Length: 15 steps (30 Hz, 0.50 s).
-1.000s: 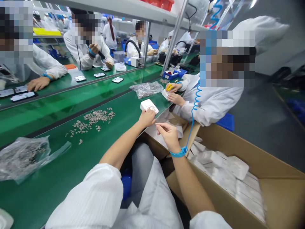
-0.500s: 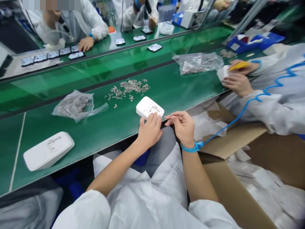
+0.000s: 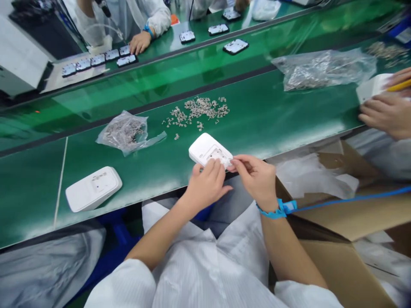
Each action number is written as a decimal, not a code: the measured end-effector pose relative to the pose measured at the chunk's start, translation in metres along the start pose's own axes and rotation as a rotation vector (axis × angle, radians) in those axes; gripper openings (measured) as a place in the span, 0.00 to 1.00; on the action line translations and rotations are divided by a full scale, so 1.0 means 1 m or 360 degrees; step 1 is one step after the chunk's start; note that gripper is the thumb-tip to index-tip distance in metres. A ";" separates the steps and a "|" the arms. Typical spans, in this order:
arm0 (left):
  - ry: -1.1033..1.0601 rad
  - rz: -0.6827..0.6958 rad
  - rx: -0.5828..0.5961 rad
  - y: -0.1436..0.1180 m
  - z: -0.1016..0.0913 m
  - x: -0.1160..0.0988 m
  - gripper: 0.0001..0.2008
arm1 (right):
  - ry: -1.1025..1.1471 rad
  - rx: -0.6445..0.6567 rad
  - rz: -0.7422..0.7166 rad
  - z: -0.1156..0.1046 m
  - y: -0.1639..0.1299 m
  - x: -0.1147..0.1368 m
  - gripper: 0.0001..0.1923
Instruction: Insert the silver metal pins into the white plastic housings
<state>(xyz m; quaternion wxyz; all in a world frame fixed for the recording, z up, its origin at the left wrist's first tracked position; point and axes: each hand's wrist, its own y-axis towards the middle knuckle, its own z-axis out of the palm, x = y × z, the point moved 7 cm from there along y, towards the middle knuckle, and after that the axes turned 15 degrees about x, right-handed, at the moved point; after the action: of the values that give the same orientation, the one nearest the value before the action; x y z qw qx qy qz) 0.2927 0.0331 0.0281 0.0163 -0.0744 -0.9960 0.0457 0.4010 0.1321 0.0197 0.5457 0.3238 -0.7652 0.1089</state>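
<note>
A white plastic housing (image 3: 205, 147) with a recessed compartment lies at the front edge of the green bench. My left hand (image 3: 207, 184) grips its near side, fingers over the compartment and thumb at the left edge. My right hand (image 3: 257, 177), wearing a blue wrist strap (image 3: 278, 209), pinches thumb and forefinger together at the right corner of the compartment. Whatever is in that pinch is too small to make out. Beyond the housing lies a loose pile of small metal pieces (image 3: 202, 109). A second white housing (image 3: 93, 188) rests on the bench to the left.
A clear bag of metal pieces (image 3: 123, 130) lies left of the pile, a larger bag (image 3: 324, 70) to the right. At far right a co-worker's hands (image 3: 390, 107) hold another housing. Below stands an open cardboard box (image 3: 321, 218). Across the green divider, another person handles dark-framed parts (image 3: 126, 60).
My right hand has come from beside the housing to touch its compartment corner. My left hand stays on the housing. The camera view has swung to the right.
</note>
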 end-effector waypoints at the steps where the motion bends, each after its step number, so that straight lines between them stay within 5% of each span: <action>1: 0.0011 -0.0024 0.0002 0.003 0.000 -0.006 0.28 | -0.0042 0.0012 -0.0001 -0.001 0.004 -0.001 0.07; 6: -0.0079 -0.0008 -0.0135 0.011 -0.012 -0.028 0.27 | -0.0161 0.0093 0.0018 -0.008 0.028 0.006 0.03; 10: -0.0214 0.0037 -0.0292 0.005 -0.020 -0.021 0.17 | -0.0365 0.0119 -0.0092 -0.009 0.038 0.019 0.04; 15: -0.0209 0.0023 -0.0245 0.002 -0.008 -0.017 0.14 | -0.0538 0.0156 -0.0159 -0.002 0.041 0.014 0.04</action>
<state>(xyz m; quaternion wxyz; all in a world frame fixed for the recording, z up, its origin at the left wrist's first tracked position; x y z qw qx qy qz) 0.3104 0.0333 0.0359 -0.0551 -0.0794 -0.9950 -0.0261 0.3751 0.1593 0.0411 0.3976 0.4014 -0.8227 0.0628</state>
